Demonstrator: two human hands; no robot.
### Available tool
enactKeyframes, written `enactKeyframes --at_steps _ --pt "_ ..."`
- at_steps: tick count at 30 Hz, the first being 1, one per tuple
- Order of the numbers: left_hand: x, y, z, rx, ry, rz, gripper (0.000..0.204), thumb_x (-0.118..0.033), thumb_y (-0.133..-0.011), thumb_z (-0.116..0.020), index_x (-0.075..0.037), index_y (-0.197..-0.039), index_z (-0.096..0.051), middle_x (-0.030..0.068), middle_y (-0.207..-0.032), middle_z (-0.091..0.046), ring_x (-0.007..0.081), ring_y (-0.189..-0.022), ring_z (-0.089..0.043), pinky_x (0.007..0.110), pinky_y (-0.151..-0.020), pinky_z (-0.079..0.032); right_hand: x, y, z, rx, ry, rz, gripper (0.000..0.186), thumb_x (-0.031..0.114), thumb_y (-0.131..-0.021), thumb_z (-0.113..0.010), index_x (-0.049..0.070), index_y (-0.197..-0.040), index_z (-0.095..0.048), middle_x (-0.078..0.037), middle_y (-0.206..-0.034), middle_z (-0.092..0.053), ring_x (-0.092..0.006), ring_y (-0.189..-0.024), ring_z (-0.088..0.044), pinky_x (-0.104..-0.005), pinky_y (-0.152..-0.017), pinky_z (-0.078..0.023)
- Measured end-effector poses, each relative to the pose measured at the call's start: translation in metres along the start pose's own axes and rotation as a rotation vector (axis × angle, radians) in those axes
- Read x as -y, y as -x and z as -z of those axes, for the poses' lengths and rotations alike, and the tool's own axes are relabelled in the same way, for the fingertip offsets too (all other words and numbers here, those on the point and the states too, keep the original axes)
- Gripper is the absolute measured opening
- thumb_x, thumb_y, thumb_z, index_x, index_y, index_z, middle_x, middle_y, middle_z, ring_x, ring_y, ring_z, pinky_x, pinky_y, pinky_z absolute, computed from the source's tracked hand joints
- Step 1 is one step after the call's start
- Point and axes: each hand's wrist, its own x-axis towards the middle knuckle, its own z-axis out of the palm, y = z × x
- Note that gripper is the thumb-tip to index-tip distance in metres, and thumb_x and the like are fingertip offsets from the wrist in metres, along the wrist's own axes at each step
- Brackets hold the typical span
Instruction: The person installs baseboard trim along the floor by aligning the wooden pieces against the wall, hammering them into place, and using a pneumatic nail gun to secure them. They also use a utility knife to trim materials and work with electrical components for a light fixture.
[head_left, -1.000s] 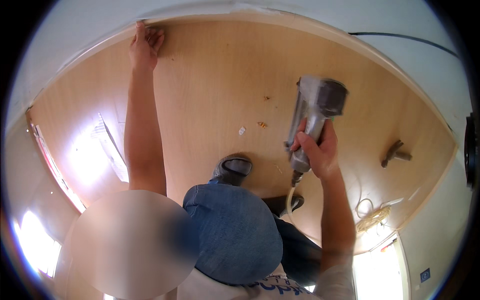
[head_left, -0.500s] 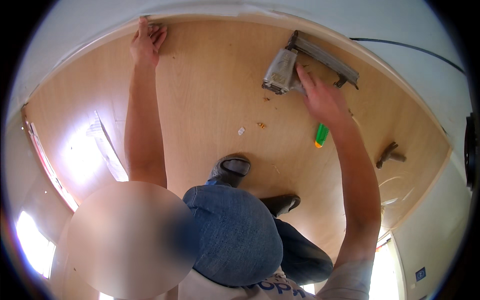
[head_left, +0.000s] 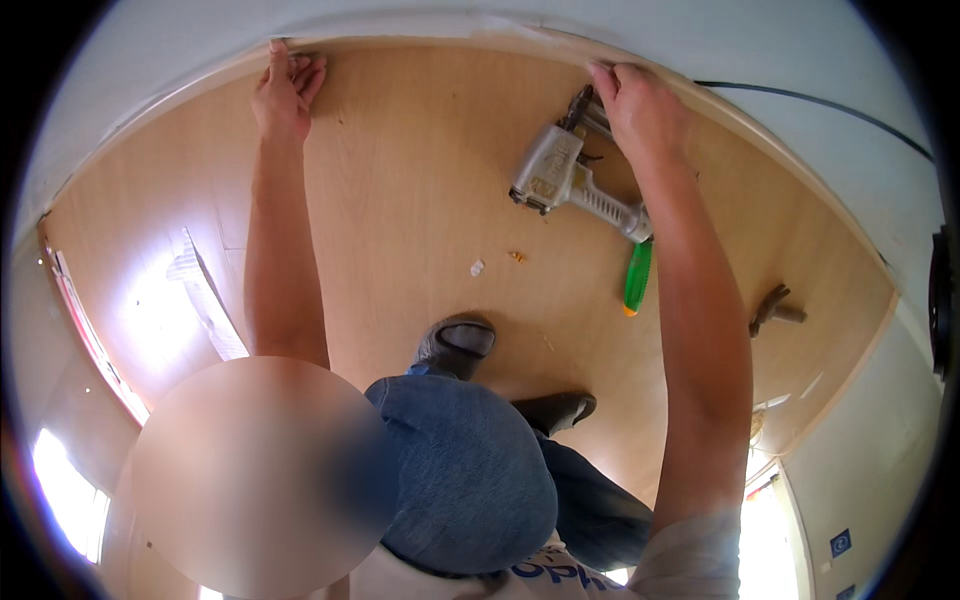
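Note:
A pale wood-coloured baseboard (head_left: 440, 42) runs in a curve along the foot of the white wall. At its left part my left hand (head_left: 285, 92) is closed, the thumb up against the board and the fingers curled by its lower edge. Farther right, my right hand (head_left: 645, 105) grips the same board at the wall, thumb and fingertips on its top edge. Just under that hand a grey metal nail gun (head_left: 552, 165) lies on the floor, partly covered by my wrist and forearm. A green utility knife (head_left: 637, 278) with an orange end lies beside its handle.
A hammer (head_left: 776, 312) lies on the wood-look floor (head_left: 420, 180) to the right. Small scraps (head_left: 477, 268) lie in the middle. A pale strip (head_left: 210, 300) lies to the left. A black cable (head_left: 820, 97) runs along the right wall. My shoes (head_left: 455, 345) stand near the knees.
My right hand has let go of the nail gun and moved up to the baseboard. The nail gun has turned and now lies slightly lower left. My left hand stays at the board.

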Motion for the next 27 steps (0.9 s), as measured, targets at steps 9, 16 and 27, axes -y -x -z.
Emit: enactKeyframes --at_steps 9,16,27 --pt "-0.006 0.007 -0.003 0.006 -0.007 0.003 0.039 -0.044 -0.096 -0.066 -0.006 -0.091 -0.057 0.0073 -0.093 -0.064 0.0265 -0.094 -0.07 0.037 -0.086 -0.06 0.001 -0.003 0.0 0.044 -0.04 -0.066 0.048 0.054 -0.1 -0.047 0.013 -0.089 -0.068 -0.013 -0.087 -0.072 -0.039 -0.082 -0.068 -0.0523 -0.069 -0.054" --pt "-0.006 0.007 -0.005 -0.021 -0.02 -0.013 0.041 -0.044 -0.097 -0.065 -0.004 -0.097 -0.057 0.0081 -0.094 -0.064 0.0269 -0.095 -0.07 0.036 -0.085 -0.06 0.008 -0.006 0.011 0.109 -0.016 -0.069 0.044 0.05 -0.101 -0.047 0.013 -0.09 -0.069 -0.012 -0.087 -0.073 -0.0366 -0.081 -0.069 -0.0506 -0.068 -0.055" --pt "-0.005 -0.003 0.011 0.066 0.003 0.001 0.045 -0.043 -0.097 -0.066 0.0 -0.107 -0.055 0.0104 -0.099 -0.063 0.0284 -0.095 -0.07 0.037 -0.083 -0.06 -0.009 0.079 0.015 -0.157 -0.335 0.039 0.029 0.025 -0.095 -0.061 0.012 -0.12 -0.063 -0.017 -0.101 -0.069 -0.037 -0.09 -0.065 -0.0473 -0.077 -0.053"
